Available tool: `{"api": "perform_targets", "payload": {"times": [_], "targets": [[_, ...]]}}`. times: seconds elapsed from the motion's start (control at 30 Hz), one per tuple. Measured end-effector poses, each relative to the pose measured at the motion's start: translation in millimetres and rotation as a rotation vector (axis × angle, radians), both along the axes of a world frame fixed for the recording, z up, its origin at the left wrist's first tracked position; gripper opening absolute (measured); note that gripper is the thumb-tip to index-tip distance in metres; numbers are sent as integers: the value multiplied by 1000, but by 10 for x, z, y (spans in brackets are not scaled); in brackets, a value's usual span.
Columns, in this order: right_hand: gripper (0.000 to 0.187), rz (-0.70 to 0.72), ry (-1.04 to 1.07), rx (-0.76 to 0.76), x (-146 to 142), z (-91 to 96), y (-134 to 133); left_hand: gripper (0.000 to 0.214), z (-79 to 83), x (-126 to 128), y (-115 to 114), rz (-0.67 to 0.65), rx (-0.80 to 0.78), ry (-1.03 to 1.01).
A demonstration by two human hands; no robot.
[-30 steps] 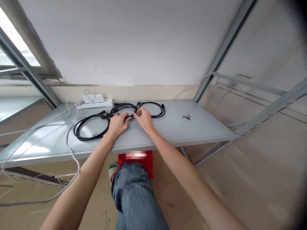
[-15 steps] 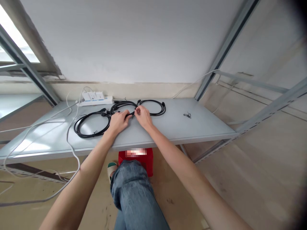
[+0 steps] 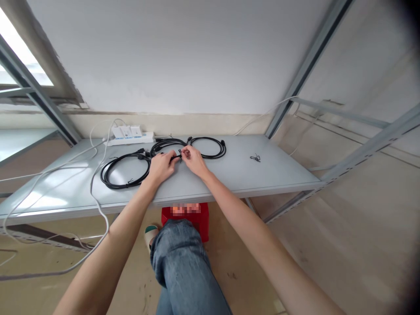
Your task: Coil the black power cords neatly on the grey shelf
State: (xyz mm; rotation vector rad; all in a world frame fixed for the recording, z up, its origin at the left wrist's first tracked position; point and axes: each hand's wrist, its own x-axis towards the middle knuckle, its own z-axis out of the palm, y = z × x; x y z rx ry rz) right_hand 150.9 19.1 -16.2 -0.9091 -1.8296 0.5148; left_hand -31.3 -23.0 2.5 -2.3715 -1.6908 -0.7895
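Observation:
Three coiled black cables lie on a grey metal shelf [image 3: 249, 179]: a left coil [image 3: 113, 180], a middle coil [image 3: 166, 143] and a right coil [image 3: 213, 146]. My left hand [image 3: 160, 167] rests on the near side of the middle coil, fingers curled around the cable. My right hand [image 3: 194, 159] meets it fingertip to fingertip, pinching the same cable where a small black tie seems to sit. Both hands are closed.
A white power strip [image 3: 129, 136] with white plugs sits at the shelf's back, white cords trailing off left. A small black twist tie [image 3: 255, 158] lies to the right. Below are my jeans-clad knee [image 3: 179, 253] and a red stool [image 3: 197, 216]. Metal shelf posts rise on both sides.
My right hand has shifted slightly left toward my left hand, fingertips working at the middle coil. The coils stay where they were.

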Motion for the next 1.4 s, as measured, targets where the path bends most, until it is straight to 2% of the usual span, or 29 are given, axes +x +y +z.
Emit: {"api": "perform_targets", "payload": {"times": [0.2, 0.47, 0.67, 0.8, 0.97, 1.2, 1.3, 1.4], "targets": [[12, -2, 16, -33, -3, 20, -17, 33, -15, -12, 18, -13, 5, 1], [13, 95, -29, 110, 35, 83, -73, 33, -11, -18, 21, 7, 7, -1], [12, 95, -38, 123, 43, 81, -64, 33, -25, -28, 30, 18, 9, -10], [14, 45, -35, 45, 27, 109, -92, 33, -9, -24, 20, 18, 5, 4], [5, 19, 26, -50, 11, 93, -87, 34, 21, -17, -1, 20, 2, -9], [15, -81, -13, -82, 24, 61, -87, 33, 47, 0, -34, 6, -1, -23], [20, -60, 22, -135, 28, 61, -103, 33, 34, -7, -21, 0, 11, -27], [18, 32, 117, -222, 27, 69, -105, 33, 18, -17, -4, -3, 16, -27]]}}
